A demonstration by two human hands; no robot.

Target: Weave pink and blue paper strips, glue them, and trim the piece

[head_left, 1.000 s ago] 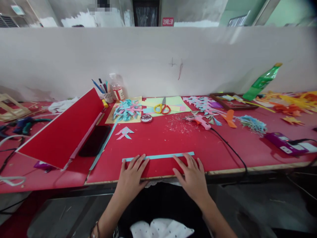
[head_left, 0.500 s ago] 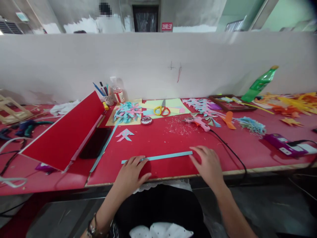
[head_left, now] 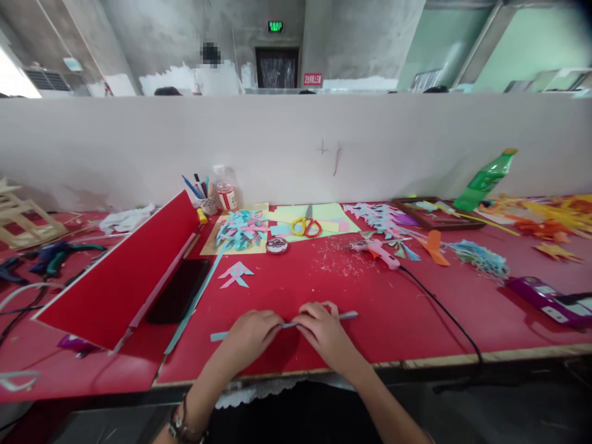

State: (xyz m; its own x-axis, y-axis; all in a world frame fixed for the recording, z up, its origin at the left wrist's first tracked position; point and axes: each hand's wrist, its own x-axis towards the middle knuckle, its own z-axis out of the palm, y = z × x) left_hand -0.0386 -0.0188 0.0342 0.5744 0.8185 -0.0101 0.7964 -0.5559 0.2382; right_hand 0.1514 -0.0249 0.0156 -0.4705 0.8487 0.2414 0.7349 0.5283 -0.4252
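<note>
A narrow light-blue paper strip [head_left: 349, 315] lies crosswise near the front of the red table, its two ends showing beyond my hands. My left hand [head_left: 255, 336] pinches it left of its middle, fingers closed. Close beside it, my right hand [head_left: 322, 330] grips the strip with thumb and fingertips. Only a short piece of strip shows between the two hands. Beyond my left hand rests a folded pink and blue paper piece [head_left: 236, 274]. A pile of pink and blue folded strips [head_left: 243, 228] sits farther back on a yellow sheet.
A pink glue gun [head_left: 377, 251] with a black cord lies right of centre. Scissors [head_left: 306, 227] rest on pale paper at the back. Left stands a tilted red board [head_left: 124, 271] beside a black phone [head_left: 180, 290]. A green bottle [head_left: 485, 180] leans at the back right.
My right hand has moved left from the strip's right end to near my left hand. Both hands now pinch the strip, where they were more open before. The view has tilted upward.
</note>
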